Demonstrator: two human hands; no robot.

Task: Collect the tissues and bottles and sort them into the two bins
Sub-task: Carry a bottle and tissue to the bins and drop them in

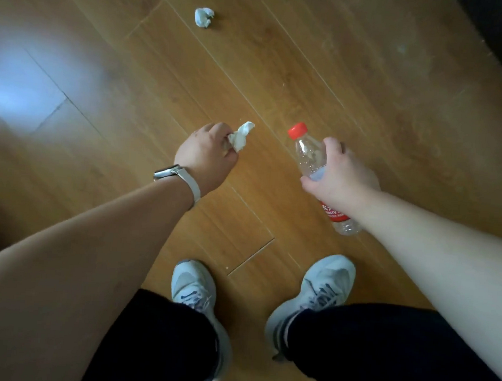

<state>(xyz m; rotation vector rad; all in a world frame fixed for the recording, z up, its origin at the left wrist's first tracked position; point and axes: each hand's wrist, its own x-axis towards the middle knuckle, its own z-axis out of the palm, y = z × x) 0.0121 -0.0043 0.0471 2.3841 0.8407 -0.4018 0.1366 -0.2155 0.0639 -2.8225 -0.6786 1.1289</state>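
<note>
- Collecting stage, both hands loaded.
- left hand (206, 156): closed on crumpled tissue (242, 136).
- right hand (339, 176): wrapped round empty bottle (312, 160), red cap forward.
- Second tissue (204, 17): on floor (357, 78), well ahead.
- Bins: not visible.
- Next, likely: fetch it or unload first.

Indoor room, prob a home: wood-look plank floor (283, 72), dark baseboard/furniture edge (501, 44) top right, window glare on floor.
</note>
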